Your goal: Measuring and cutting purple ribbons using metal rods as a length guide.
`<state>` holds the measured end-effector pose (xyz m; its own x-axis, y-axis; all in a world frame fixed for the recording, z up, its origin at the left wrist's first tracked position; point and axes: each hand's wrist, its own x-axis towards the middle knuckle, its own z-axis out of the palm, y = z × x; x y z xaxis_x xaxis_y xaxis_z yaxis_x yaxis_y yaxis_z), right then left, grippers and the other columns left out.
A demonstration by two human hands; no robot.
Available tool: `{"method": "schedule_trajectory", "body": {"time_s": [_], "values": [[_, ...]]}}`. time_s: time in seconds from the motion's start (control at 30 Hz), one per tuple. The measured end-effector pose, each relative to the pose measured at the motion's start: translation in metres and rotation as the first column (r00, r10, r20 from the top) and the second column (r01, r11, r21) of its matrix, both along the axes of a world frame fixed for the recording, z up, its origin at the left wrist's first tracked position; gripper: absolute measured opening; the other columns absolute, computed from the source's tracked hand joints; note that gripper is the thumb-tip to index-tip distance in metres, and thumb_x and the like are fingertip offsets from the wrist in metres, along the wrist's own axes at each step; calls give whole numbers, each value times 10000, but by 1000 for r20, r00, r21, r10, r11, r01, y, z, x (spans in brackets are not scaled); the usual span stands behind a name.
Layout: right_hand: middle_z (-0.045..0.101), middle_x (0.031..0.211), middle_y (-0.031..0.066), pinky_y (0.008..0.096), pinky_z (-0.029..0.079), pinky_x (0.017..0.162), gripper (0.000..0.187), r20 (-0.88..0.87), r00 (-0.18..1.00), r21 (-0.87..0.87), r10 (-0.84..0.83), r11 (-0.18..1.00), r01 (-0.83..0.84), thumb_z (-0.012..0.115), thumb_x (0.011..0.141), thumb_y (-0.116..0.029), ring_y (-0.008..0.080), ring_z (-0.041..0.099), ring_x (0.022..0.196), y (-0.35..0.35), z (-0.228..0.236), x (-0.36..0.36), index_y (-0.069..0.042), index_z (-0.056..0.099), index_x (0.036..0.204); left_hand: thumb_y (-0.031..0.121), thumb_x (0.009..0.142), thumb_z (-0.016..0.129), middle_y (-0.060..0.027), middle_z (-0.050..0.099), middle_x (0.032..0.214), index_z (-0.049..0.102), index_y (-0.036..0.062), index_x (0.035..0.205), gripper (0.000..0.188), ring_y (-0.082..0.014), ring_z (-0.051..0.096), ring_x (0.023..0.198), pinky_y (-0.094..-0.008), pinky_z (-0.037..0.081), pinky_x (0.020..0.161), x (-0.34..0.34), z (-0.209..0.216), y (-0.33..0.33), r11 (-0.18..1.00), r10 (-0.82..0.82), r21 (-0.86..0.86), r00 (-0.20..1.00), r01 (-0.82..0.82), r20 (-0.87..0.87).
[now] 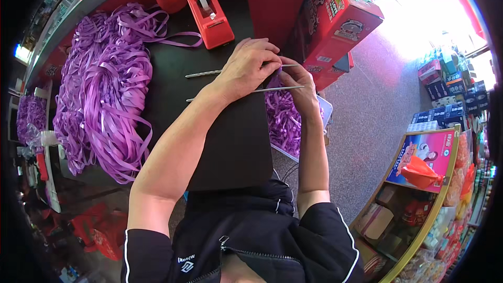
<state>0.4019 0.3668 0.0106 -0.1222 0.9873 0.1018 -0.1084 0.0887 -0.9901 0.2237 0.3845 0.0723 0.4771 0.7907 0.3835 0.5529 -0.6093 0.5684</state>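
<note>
Both my hands meet over the right edge of a black tabletop (230, 152). My left hand (246, 68) is closed, its thumb and fingers pinching by a bit of purple ribbon (274, 79). Close against it, my right hand (301, 85) is also closed on the ribbon, its fingertips partly hidden behind the left. Two thin metal rods (280, 89) run crosswise on either side of the ribbon, one passing under my left hand. Below my hands, a pale tub (326, 110) holds a heap of purple ribbon pieces (283, 118).
A large pile of loose purple ribbon (112, 94) covers the left side, one strand trailing across the tabletop. At the far edge sits a red tape dispenser (210, 18). Red cartons (335, 21) stand at the far right. A display case (419, 199) is on the right.
</note>
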Motion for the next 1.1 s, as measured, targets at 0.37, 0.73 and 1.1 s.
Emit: {"method": "schedule_trajectory", "body": {"time_s": [0.37,0.73,1.1], "values": [[694,880,42,241,479,742,251,36,998,-76,60,995,-57,646,885,-174,82,607,820,1,-19,4,-7,672,1071,181,868,613,-107,614,1175,694,43,950,180,-305,477,1241,-428,325,1056,0,0,1,1000,2,8,1000,-2,5],[701,771,39,269,474,625,224,324,946,-49,-10,998,28,633,818,-165,85,608,694,-10,-102,3,-50,722,988,205,855,635,-115,624,1174,711,50,932,189,-299,489,1234,-400,373,1022,-2,2,0,1000,-2,-3,999,2,46],[631,744,-27,233,437,612,157,247,969,-260,0,963,66,641,878,-125,61,537,659,-87,-214,13,22,671,922,227,848,643,-105,627,1172,721,64,909,191,-298,501,1221,-385,384,1012,3,6,2,999,-38,-28,998,39,44]]}}
